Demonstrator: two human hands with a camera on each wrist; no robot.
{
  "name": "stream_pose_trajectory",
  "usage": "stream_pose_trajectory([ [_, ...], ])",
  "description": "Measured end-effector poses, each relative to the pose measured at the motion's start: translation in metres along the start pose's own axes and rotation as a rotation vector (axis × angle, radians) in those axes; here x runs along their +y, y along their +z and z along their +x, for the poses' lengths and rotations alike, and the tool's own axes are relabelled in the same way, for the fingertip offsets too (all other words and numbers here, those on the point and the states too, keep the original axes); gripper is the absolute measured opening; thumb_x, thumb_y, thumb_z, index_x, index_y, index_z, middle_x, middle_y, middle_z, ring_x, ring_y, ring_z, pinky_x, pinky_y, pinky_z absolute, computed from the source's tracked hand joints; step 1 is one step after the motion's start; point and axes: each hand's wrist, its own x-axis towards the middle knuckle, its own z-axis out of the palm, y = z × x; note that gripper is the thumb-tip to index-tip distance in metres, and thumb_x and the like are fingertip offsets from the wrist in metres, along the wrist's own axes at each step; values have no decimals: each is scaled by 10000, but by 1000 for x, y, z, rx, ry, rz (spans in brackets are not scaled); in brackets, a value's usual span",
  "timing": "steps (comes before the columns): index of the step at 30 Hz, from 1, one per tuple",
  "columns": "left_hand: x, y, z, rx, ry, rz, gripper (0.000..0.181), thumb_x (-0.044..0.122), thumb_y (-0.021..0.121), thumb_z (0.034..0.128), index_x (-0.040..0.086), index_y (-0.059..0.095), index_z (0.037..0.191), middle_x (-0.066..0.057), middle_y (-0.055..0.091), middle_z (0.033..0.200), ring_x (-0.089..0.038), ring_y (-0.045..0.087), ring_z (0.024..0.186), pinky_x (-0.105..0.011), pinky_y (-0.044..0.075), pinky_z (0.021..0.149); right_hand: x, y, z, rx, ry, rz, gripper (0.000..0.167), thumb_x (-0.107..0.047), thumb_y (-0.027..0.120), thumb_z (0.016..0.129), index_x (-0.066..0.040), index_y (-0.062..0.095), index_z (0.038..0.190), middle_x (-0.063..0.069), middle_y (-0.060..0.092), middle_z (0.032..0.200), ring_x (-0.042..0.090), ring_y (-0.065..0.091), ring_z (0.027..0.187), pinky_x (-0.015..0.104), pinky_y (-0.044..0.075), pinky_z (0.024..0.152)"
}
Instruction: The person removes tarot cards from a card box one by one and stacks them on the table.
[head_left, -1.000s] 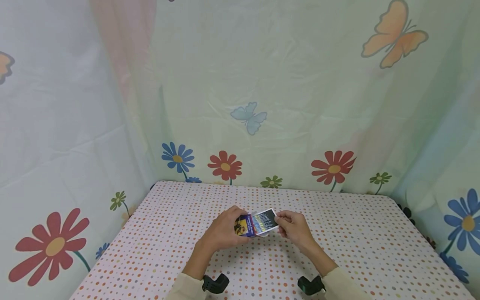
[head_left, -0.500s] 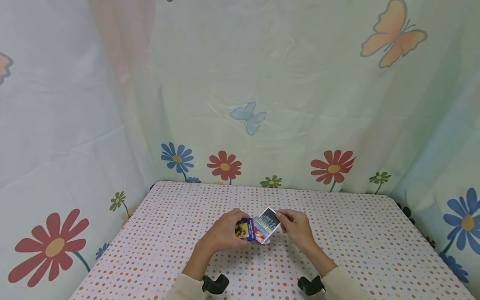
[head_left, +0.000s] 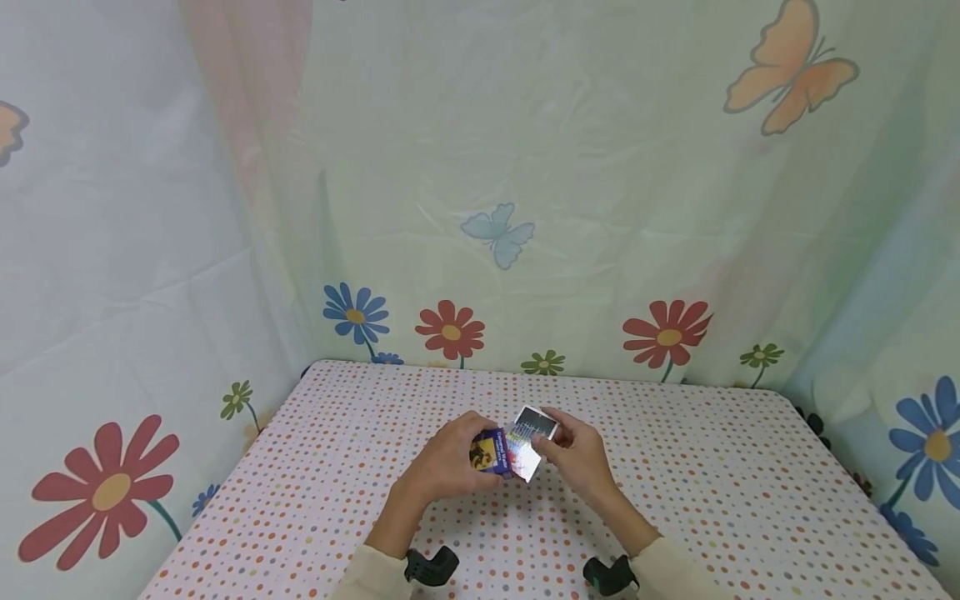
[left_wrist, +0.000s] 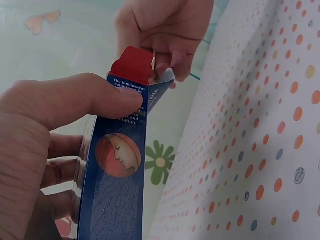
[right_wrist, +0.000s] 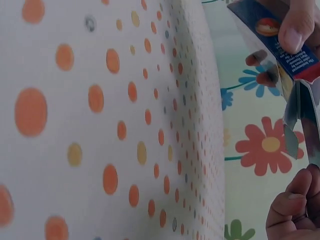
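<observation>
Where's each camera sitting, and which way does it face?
Head: on the head, facing forward and down; sleeves, left hand, right hand and table.
Left wrist: on the left wrist, facing the box; left hand near, right hand beyond.
Right wrist: on right wrist, facing table and curtain; box, left hand upper right, right hand below.
Both wrist views share box and hands.

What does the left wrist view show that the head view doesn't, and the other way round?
Only the left wrist view shows the printed face on the box. Only the head view shows the box's yellow picture, the blue butterfly and the black wrist devices. Both show the left hand, the right hand, the box and the dotted cloth.
</observation>
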Motion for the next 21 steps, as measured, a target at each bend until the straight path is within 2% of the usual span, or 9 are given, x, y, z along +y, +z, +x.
stream_pose_trajectory([
  [5,1,-1,0,8,3,6,661,390,866,742,187,609,1316,83,606,1159,-93,553,978,-312,519,846,-4,5,-3,-12,46,106,582,13,721,889,-18,531,1438,107,621,776,141,570,646,251,521,583],
  [11,0,-1,0,15,4,10,680,419,867,748,187,603,1330,88,599,1155,-84,549,982,-312,514,853,-6,12,-5,5,74,195,606,39,684,909,-21,462,1469,129,632,807,114,530,607,214,436,520],
  [16,0,-2,0,26,-2,12,691,435,867,747,194,597,1336,84,596,1160,-88,549,978,-305,511,838,-7,14,-6,18,75,228,556,43,676,918,-53,478,1428,137,616,798,123,529,580,237,440,505],
  [21,1,-2,0,28,-5,8,690,431,858,754,187,589,1341,70,598,1171,-99,552,983,-306,517,832,-10,13,-6,27,78,216,541,24,686,927,-52,495,1427,141,639,817,142,555,594,261,464,510],
])
